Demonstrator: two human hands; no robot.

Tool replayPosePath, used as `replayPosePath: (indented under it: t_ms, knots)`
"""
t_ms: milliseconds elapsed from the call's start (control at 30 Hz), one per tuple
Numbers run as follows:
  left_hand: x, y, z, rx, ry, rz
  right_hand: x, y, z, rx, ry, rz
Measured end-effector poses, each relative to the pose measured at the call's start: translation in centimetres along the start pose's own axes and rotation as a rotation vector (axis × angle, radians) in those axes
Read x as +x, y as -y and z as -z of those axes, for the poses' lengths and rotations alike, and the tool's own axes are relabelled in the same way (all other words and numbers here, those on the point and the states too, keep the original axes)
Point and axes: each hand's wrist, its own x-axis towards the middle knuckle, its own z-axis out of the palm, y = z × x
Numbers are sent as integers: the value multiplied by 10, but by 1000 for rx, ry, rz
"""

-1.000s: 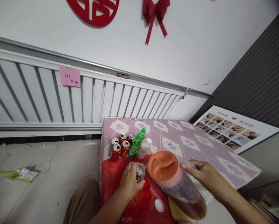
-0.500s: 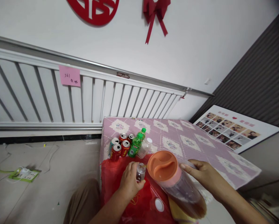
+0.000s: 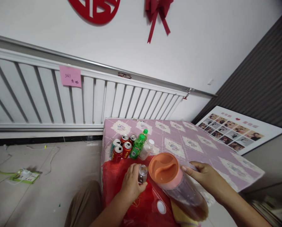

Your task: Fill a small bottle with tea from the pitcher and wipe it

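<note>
Bare left grip [image 3: 131,182], bare right grip [image 3: 204,174], uncovered forearms [image 3: 240,202], plain brown cloth trouser leg [image 3: 85,205], softly creased

A single view looks from the person's head, above and behind both hands, facing forward and down over them. The left hand [image 3: 132,181] and right hand [image 3: 204,175] are near the camera, with the forearms entering from below. The trousered knee [image 3: 84,201], left of the left forearm, is also close. Beyond the hands, the view reaches a radiator [image 3: 89,101] and white wall [image 3: 188,41], farther off. It takes in floor [image 3: 60,176] leftward of the hands and a photo board [image 3: 240,129] beyond the right one.
</note>
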Motion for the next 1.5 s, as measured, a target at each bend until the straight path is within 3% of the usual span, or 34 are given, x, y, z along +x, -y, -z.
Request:
replayPosePath:
  t_ms: [433, 867, 1200, 1500]
  knots:
    - [0, -4, 3, 1, 6, 1, 2, -13, -5, -32, 34, 5]
    - [-2, -1, 0, 5, -16, 0, -6, -31, -23, 143, 28, -50]
    - [-3, -1, -3, 3, -41, 15, 2, -64, -22, 421, -225, -123]
    - [-3, 16, -16, 24, -95, -16, 23, -108, -71, 725, -482, -137]
